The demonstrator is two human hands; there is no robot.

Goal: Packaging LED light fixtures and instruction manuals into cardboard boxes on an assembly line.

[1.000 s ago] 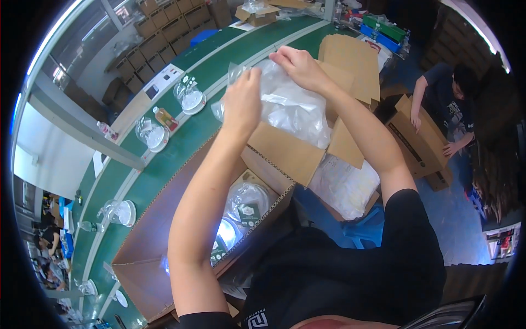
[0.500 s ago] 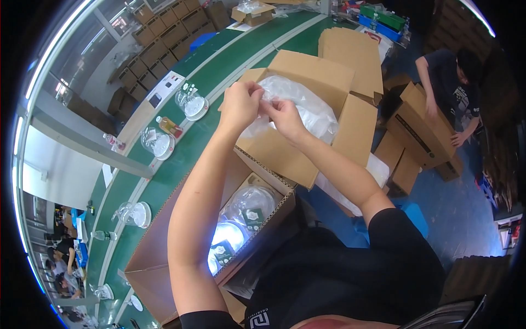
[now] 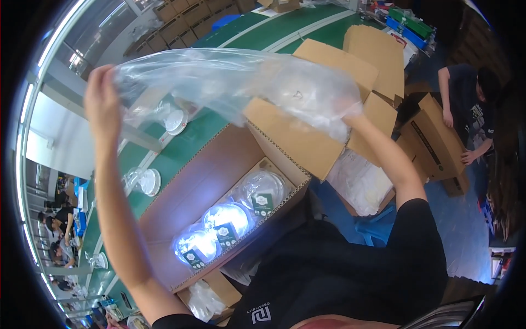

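Observation:
A large clear plastic bag is stretched out above two cardboard boxes. At its far left end my left hand is closed on the film. My right hand is at the bag's bulky right end, its fingers partly veiled by film and seemingly wrapped round it. Something whitish bulges there, too blurred to make out. Below, an open long cardboard box holds several clear domes in a row with green labels; two glow bright white, and the unlit dome sits at the right end.
Behind the bag stands another open carton with raised flaps. Clear domes on white bases stand along the green table. A co-worker handles a brown carton at right. A blue stool is beside me.
My hands have gone from close together to wide apart, left hand leftward and right hand rightward, spreading the bag between them. The view has shifted, showing more of the long box.

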